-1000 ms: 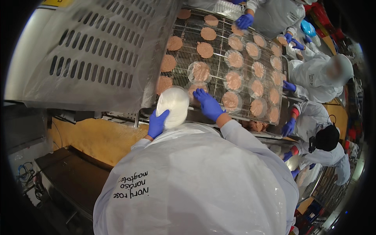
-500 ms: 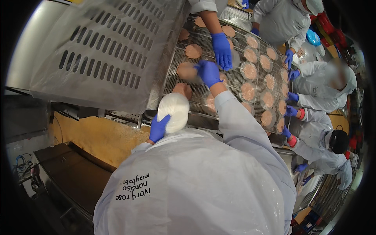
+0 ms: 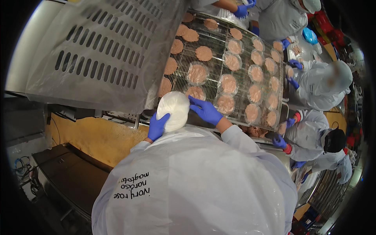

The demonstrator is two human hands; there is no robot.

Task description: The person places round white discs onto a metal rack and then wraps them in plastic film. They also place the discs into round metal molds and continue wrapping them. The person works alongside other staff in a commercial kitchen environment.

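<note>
In my left hand, gloved in blue, is a stack of thin round white sheets, gripped at its lower left edge. My right hand, also gloved, reaches to the stack's right edge with fingers stretched and a little apart; its fingertips are at the rim. Just beyond lies a wire mesh conveyor bearing rows of flat pink meat patties. Many patties toward the right have a clear round film or sheet at them, such as the patty; those at the left look bare.
A slotted metal cover draped in clear plastic stands left of the conveyor. Co-workers in white coats and blue gloves, such as the person, line its far right side. A brown-topped metal bench is at lower left, beside the yellow floor.
My right hand has come back from over the patties to the stack. A co-worker's gloved hand has withdrawn toward the top. The patties have shifted on the mesh.
</note>
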